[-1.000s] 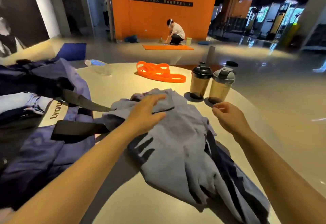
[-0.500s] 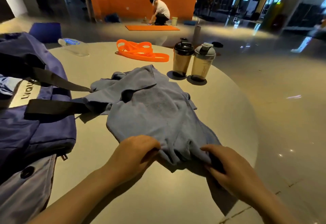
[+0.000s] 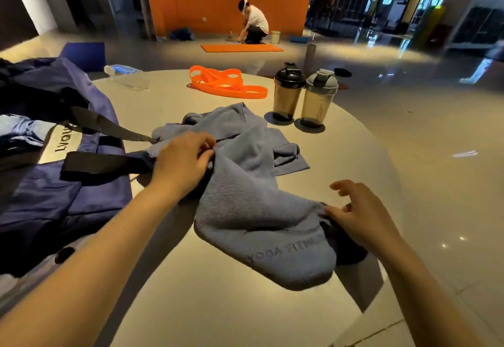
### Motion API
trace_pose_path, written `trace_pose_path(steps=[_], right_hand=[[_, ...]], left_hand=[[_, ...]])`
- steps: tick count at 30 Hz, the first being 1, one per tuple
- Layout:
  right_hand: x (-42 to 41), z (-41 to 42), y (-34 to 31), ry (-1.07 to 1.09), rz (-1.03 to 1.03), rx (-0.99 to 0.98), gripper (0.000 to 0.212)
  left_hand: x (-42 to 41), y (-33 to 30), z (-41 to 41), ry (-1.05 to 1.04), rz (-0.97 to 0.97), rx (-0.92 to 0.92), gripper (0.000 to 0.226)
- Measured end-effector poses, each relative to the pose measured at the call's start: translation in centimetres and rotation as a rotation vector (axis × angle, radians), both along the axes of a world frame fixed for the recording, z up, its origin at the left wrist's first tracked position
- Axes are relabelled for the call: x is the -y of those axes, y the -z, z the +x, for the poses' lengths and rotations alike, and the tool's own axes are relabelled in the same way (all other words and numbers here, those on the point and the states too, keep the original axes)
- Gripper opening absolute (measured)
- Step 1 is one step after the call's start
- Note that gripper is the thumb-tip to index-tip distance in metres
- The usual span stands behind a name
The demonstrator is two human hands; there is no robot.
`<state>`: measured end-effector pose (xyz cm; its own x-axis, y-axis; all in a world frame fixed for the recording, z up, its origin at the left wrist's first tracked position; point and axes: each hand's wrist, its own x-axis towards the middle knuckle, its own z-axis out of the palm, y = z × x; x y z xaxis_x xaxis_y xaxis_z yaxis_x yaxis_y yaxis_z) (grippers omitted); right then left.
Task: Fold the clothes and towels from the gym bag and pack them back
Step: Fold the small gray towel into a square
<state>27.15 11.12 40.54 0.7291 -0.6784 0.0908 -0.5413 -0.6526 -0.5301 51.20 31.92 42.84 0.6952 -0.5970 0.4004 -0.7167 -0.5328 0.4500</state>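
A crumpled blue-grey terry towel [image 3: 251, 196] stamped "YOGA FITNESS" lies in the middle of the round pale counter [image 3: 218, 314], its far part bunched against the black webbing straps [image 3: 103, 165] of the navy fabric gym bag [image 3: 54, 199] at the left. The left hand [image 3: 181, 162] has its grip clenched on a fold at the towel's left side, fingers curled into the cloth beside the straps. The right hand [image 3: 360, 215] pinches the towel's near right edge with thumb and one finger, the other fingers spread above it. Beyond the towel stand two smoky translucent shaker bottles, one black-lidded [image 3: 287, 92], one grey-lidded [image 3: 319, 98], just beside each other. Farther back lie orange looped resistance bands [image 3: 226, 84] and a clear plastic water bottle [image 3: 128, 76] on its side. Light denim [image 3: 19, 128] shows inside the open bag.
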Motion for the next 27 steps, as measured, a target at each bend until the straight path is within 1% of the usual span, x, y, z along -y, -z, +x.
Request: trace_pose_path(steps=[1, 2, 3, 4, 5, 7, 8, 9, 10, 12, 14, 17, 19, 20, 21, 22, 24, 26, 27], right_hand=[[-0.3, -0.5, 0.3, -0.032, -0.109, 0.007, 0.034], [-0.7, -1.2, 0.5, -0.089, -0.148, 0.051, 0.029], [-1.1, -2.1, 0.4, -0.16, -0.144, 0.085, 0.022], [-1.5, -3.1, 0.4, -0.234, -0.119, 0.085, 0.017], [-2.0, -4.2, 0.2, -0.299, -0.064, 0.065, 0.015], [-2.2, -6.3, 0.5, -0.386, 0.065, 0.028, 0.021], [-2.0, -7.1, 0.8, -0.393, 0.085, 0.01, 0.027], [-1.7, -7.5, 1.1, -0.382, 0.064, -0.012, 0.033], [-1.4, -7.7, 1.5, -0.366, -0.011, -0.028, 0.037], [-1.0, -7.6, 2.2, -0.367, -0.248, -0.064, 0.043], [-0.3, -7.7, 3.2, -0.397, -0.43, -0.088, 0.051], [0.9, -7.9, 4.2, -0.359, -0.499, -0.04, 0.051], [1.6, -7.6, 4.3, -0.32, -0.511, 0.004, 0.04], [1.8, -7.4, 4.1, -0.282, -0.468, 0.023, 0.033], [1.8, -7.1, 3.8, -0.232, -0.374, 0.055, 0.027], [1.7, -6.9, 3.4, -0.19, -0.242, 0.101, 0.024], [1.2, -6.1, 2.1, -0.166, 0.063, 0.298, 0.025], [0.2, -4.7, -0.3, -0.146, 0.283, 0.552, 0.021], [-0.3, -3.8, -1.6, -0.144, 0.342, 0.638, 0.018]], left_hand=[[0.6, 1.0, -0.5, -0.017, 0.091, 0.081, 0.021], [0.9, 1.7, -1.3, -0.006, 0.108, 0.16, 0.021], [0.9, 2.0, -2.7, 0.04, 0.064, 0.219, 0.017], [0.6, 2.1, -4.4, 0.13, 0.0, 0.258, 0.013], [0.1, 2.2, -6.4, 0.24, -0.04, 0.278, 0.014], [-1.1, 2.3, -10.1, 0.471, -0.029, 0.224, 0.022], [-1.5, 2.6, -11.5, 0.564, 0.002, 0.19, 0.025], [-1.7, 3.3, -12.6, 0.631, 0.043, 0.187, 0.027], [-1.6, 4.0, -13.5, 0.67, 0.095, 0.21, 0.03], [-0.9, 5.2, -14.6, 0.695, 0.203, 0.265, 0.036], [0.2, 5.9, -15.5, 0.638, 0.252, 0.325, 0.039], [1.4, 6.1, -16.1, 0.557, 0.254, 0.357, 0.029], [1.5, 5.8, -15.9, 0.517, 0.249, 0.393, 0.02], [1.4, 5.4, -15.7, 0.499, 0.232, 0.404, 0.016], [1.0, 5.0, -15.4, 0.482, 0.209, 0.409, 0.011], [0.6, 4.5, -15.1, 0.456, 0.181, 0.409, 0.013], [-0.4, 3.1, -14.1, 0.362, 0.149, 0.444, 0.024], [-1.2, 1.1, -12.7, 0.203, 0.186, 0.552, 0.018], [-1.3, 0.1, -11.8, 0.115, 0.206, 0.58, 0.015]])
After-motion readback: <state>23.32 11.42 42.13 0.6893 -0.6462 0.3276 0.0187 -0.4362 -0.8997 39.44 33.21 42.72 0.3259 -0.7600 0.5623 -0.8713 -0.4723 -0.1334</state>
